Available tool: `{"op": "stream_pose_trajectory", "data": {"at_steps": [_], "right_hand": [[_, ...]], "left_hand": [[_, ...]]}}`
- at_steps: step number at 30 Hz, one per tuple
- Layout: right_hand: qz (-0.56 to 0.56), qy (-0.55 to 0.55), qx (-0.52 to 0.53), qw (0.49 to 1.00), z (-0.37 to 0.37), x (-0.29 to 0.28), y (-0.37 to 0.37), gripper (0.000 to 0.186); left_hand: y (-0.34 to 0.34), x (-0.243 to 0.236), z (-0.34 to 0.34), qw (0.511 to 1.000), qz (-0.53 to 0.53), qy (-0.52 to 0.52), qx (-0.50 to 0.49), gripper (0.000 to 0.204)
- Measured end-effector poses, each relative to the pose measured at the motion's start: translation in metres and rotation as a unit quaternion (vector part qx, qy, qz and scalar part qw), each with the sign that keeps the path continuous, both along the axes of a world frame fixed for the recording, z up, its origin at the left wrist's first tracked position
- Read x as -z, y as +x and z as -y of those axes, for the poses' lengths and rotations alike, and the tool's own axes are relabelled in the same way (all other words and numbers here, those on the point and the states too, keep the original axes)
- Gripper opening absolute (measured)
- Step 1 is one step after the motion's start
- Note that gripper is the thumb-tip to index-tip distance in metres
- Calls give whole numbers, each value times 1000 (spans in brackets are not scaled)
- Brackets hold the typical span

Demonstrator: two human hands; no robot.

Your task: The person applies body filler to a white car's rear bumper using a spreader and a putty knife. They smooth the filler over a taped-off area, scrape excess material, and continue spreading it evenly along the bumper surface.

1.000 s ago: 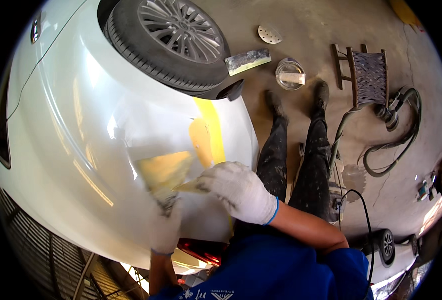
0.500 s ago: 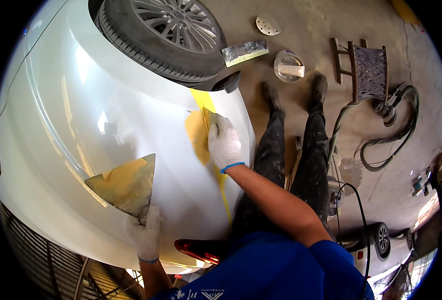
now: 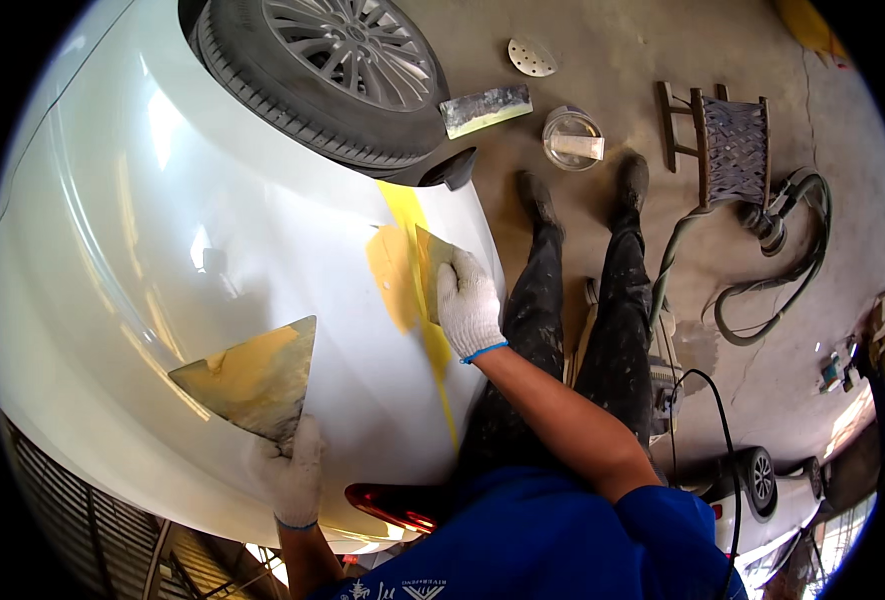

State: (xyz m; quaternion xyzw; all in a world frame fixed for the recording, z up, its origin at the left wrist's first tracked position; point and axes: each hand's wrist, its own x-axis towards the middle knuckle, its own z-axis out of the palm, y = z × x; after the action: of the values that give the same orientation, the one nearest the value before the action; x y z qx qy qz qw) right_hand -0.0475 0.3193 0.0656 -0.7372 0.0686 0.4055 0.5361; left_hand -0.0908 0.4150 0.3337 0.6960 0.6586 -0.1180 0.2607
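Observation:
My left hand (image 3: 293,470), in a white knit glove, grips the lower corner of a triangular putty board (image 3: 253,375) smeared with yellow-tan filler. My right hand (image 3: 468,305), gloved alike, is closed on a small putty knife (image 3: 431,258) whose blade carries yellowish filler. That blade lies over a strip of yellow masking tape (image 3: 403,205) on the white car bumper (image 3: 348,400). Just left of the tape is a tan patch of filler (image 3: 389,275) spread on the paint. Whether the blade touches the surface is hard to tell.
Above the bumper is a car wheel (image 3: 353,70). On the floor are a holed disc (image 3: 533,58), a stained sheet (image 3: 488,110), a round clear tub (image 3: 571,125), a woven stool (image 3: 735,145) and a sander with a looping hose (image 3: 818,260). A red tail light (image 3: 388,503) sits near my waist.
My right hand with the putty knife has moved right and slightly down, off the tan patch and onto the tape. The left hand and putty board hold nearly the same place.

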Motion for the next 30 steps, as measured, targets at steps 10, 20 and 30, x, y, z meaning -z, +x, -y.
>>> {"op": "stream_pose_trajectory", "data": {"at_steps": [10, 20, 30], "right_hand": [[40, 75, -64, 994, -6, -37, -21, 33], [79, -3, -83, 993, -22, -18, -33, 35], [110, 37, -64, 991, -11, -30, -20, 31]], "left_hand": [[10, -18, -4, 953, 12, 65, 295, 27], [14, -11, -8, 967, -5, -1, 256, 19], [8, -9, -8, 952, 15, 45, 303, 15]]}}
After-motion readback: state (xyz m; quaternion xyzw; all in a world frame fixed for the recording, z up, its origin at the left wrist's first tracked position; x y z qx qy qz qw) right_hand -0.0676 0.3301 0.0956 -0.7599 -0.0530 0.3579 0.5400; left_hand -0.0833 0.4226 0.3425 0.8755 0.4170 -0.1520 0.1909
